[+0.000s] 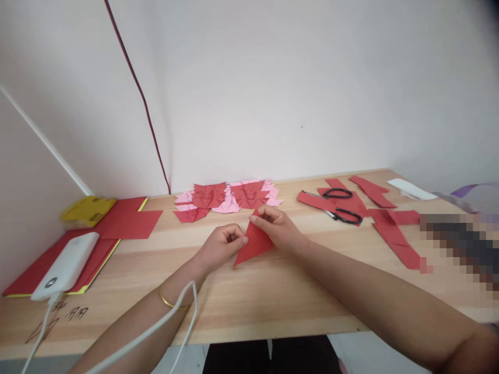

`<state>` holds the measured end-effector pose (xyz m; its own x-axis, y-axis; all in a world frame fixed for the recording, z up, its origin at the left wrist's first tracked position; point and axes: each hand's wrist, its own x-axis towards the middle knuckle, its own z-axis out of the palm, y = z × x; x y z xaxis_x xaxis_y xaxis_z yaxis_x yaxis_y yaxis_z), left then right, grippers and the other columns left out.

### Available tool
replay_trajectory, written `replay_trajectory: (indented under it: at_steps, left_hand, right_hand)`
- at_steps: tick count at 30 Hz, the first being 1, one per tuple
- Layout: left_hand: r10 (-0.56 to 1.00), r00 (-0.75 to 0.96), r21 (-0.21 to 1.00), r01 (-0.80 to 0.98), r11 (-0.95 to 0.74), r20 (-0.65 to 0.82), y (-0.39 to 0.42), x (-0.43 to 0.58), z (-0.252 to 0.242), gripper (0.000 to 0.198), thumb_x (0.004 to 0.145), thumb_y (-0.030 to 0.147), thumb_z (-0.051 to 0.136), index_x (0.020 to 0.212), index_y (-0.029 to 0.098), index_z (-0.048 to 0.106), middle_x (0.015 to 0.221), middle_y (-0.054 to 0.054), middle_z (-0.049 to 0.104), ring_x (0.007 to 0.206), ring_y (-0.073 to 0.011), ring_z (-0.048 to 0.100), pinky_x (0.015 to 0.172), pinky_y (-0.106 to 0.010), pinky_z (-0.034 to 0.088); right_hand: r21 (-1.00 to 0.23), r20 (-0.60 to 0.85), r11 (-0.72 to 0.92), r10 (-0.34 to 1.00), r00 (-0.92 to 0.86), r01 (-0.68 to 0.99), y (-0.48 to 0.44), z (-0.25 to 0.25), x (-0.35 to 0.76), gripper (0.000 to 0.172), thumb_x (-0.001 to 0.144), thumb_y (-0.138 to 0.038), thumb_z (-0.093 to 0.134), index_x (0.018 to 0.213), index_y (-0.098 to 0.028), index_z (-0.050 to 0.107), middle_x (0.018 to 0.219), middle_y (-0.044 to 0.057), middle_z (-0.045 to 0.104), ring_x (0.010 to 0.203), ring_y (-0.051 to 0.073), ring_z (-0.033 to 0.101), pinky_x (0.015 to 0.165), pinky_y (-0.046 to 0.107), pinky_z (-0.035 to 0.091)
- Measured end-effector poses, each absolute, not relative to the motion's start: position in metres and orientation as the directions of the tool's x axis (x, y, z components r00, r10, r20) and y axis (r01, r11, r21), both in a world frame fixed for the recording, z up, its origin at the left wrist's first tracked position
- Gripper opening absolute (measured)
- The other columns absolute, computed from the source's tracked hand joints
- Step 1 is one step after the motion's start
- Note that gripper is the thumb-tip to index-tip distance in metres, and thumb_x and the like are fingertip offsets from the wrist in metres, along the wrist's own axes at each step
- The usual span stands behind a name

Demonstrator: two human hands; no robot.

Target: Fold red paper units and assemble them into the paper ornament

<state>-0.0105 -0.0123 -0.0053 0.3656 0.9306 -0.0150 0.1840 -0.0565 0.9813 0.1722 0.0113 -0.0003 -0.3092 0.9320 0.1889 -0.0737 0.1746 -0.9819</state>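
A folded piece of red paper [255, 242], triangular in outline, is held between both hands above the wooden table. My left hand [224, 246] pinches its left edge between thumb and fingers. Near the top corner, my right hand [278, 224] grips the same paper, thumb in front. Parts of the sheet lie hidden behind the fingers. Beyond the hands, close to the wall, are rows of folded red paper pieces [209, 196] and folded pink paper pieces [226, 205].
Black-handled scissors [343, 215] lie among red paper scraps [397, 244] on the right. At left, a white power bank [66, 265] with a white cable [148, 330] rests on red sheets [23, 270], near a yellow packet [89, 211]. The cable crosses my left forearm.
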Motion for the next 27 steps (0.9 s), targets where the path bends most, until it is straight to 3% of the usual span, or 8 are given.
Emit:
replay_trajectory:
  at_steps: [6, 17, 24, 27]
  left_hand:
    - [0.906, 0.420, 0.963, 0.262, -0.070, -0.049, -0.016, -0.013, 0.002, 0.030, 0.074, 0.039, 0.064, 0.062, 0.015, 0.049, 0.058, 0.004, 0.044, 0.051, -0.0067, 0.036, 0.048, -0.019, 0.027]
    - [0.791, 0.599, 0.958, 0.281, -0.063, -0.124, -0.015, -0.025, 0.011, 0.037, 0.074, 0.045, 0.064, 0.059, 0.015, 0.047, 0.062, 0.001, 0.049, 0.053, -0.0074, 0.040, 0.050, -0.021, 0.030]
    - [0.913, 0.409, 0.975, 0.200, -0.100, 0.010, -0.009, -0.020, 0.002, 0.031, 0.074, 0.044, 0.064, 0.073, 0.014, 0.055, 0.063, 0.002, 0.052, 0.057, -0.0083, 0.044, 0.056, -0.021, 0.035]
    - [0.929, 0.369, 0.981, 0.177, -0.073, 0.002, -0.007, -0.017, -0.004, 0.029, 0.074, 0.042, 0.065, 0.075, 0.015, 0.056, 0.062, 0.002, 0.052, 0.055, -0.0081, 0.045, 0.055, -0.021, 0.035]
  right_hand:
    - [-0.977, 0.175, 0.141, 0.958, -0.225, -0.160, 0.023, -0.004, 0.179, 0.030, 0.075, -0.047, 0.063, 0.074, -0.022, 0.048, 0.064, -0.004, 0.048, 0.056, 0.011, 0.042, 0.054, 0.025, 0.035]
    - [-0.973, 0.213, 0.186, 0.954, -0.212, -0.139, 0.028, -0.010, 0.179, 0.032, 0.076, -0.050, 0.061, 0.073, -0.022, 0.045, 0.064, -0.004, 0.044, 0.057, 0.011, 0.041, 0.053, 0.024, 0.035]
    - [-0.970, 0.241, 0.235, 0.926, -0.292, -0.053, 0.023, 0.001, 0.174, 0.032, 0.075, -0.049, 0.062, 0.070, -0.020, 0.047, 0.063, -0.005, 0.045, 0.056, 0.010, 0.040, 0.052, 0.023, 0.033]
    - [-0.965, 0.253, 0.263, 0.904, -0.346, -0.018, 0.020, 0.003, 0.169, 0.030, 0.076, -0.048, 0.061, 0.071, -0.020, 0.050, 0.064, -0.004, 0.048, 0.059, 0.011, 0.043, 0.054, 0.024, 0.036]
